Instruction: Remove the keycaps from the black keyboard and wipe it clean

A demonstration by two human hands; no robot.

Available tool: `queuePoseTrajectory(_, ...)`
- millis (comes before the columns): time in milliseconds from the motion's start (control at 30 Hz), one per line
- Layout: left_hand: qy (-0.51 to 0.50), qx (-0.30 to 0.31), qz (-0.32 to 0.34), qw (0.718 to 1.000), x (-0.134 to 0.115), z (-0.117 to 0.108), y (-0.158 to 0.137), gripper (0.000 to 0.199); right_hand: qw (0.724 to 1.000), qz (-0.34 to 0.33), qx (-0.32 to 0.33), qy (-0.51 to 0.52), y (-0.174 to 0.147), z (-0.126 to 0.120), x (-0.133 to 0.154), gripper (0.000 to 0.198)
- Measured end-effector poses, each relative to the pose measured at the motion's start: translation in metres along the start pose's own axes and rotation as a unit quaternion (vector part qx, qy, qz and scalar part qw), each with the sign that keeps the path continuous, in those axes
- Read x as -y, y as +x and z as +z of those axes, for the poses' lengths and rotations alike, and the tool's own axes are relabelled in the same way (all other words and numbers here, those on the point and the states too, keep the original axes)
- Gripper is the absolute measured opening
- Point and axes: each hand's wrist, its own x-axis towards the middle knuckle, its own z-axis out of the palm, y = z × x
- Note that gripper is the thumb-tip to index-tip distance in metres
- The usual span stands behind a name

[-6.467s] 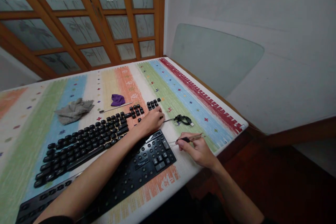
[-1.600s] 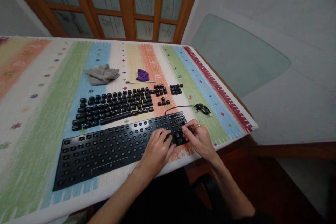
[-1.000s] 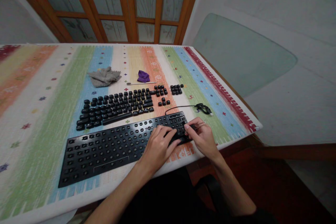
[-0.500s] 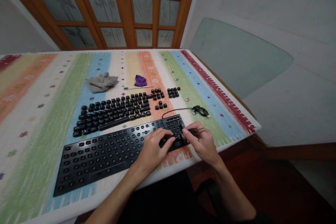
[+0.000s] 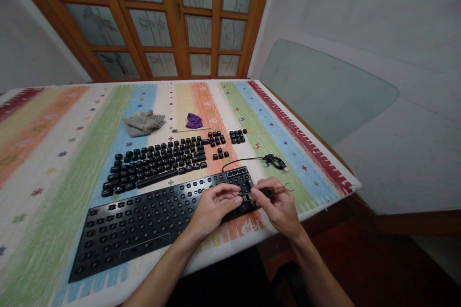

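A black keyboard (image 5: 144, 223) with its keycaps off lies along the near table edge. Over its right end, my left hand (image 5: 216, 204) is closed, thumb and fingertips brought together; what they pinch is too small to make out. Just right of it, my right hand (image 5: 279, 201) grips a thin wire tool (image 5: 287, 186), whose ends poke out beyond the fingers. The hands' fingertips are close together but apart, and they partly cover the number pad. Loose black keycaps (image 5: 162, 160) lie behind the keyboard, laid out in keyboard order.
Behind the keycaps are a grey cloth (image 5: 144, 123), a purple cloth (image 5: 194, 120) and a thin stick-like brush (image 5: 190, 130). A coiled USB cable (image 5: 274, 161) runs from the keyboard to its right. A striped cloth covers the table (image 5: 39, 163); its right edge borders a wall.
The left fingers have drawn closer together near the right hand. Wire ends now show beyond the right hand. The view has tilted slightly up; the keyboard and keycaps stay in place.
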Motion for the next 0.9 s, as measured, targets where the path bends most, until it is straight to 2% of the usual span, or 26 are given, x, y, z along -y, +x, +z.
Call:
queuePoseTrajectory(233, -0.054, 0.045, 0.002, 0.998, 0.004, 0.001, -0.001, 0.053, 0.989, 0.089, 0.015, 0.113, 0.005, -0.001, -0.001, 0.028)
queuePoseTrajectory(433, -0.055, 0.086, 0.0, 0.995, 0.0, 0.003, 0.0, 0.051, 0.989, 0.094, 0.024, 0.111, 0.007, -0.005, -0.004, 0.028)
queuePoseTrajectory(600, 0.014, 0.035, 0.076, 0.996, -0.006, 0.004, 0.0, 0.045, 0.993, 0.077, 0.014, 0.09, 0.011, -0.005, -0.002, 0.027)
queuePoseTrajectory(667, 0.072, 0.011, 0.11, 0.991, -0.009, 0.004, -0.001, 0.039, 0.995, 0.065, 0.015, 0.076, 0.012, -0.005, -0.001, 0.025)
queuePoseTrajectory(733, 0.178, -0.01, 0.158, 0.971, -0.012, 0.003, -0.002, 0.029, 0.997, 0.049, 0.019, 0.058, 0.012, -0.004, -0.001, 0.021)
queuePoseTrajectory(833, 0.331, -0.03, 0.274, 0.903, -0.014, 0.001, -0.002, 0.017, 0.999, 0.026, 0.016, 0.031, 0.013, -0.003, -0.001, 0.015)
queuePoseTrajectory(900, 0.372, -0.04, 0.348, 0.86, -0.014, 0.0, 0.0, 0.015, 1.0, 0.014, 0.009, 0.01, 0.013, -0.002, -0.002, 0.013)
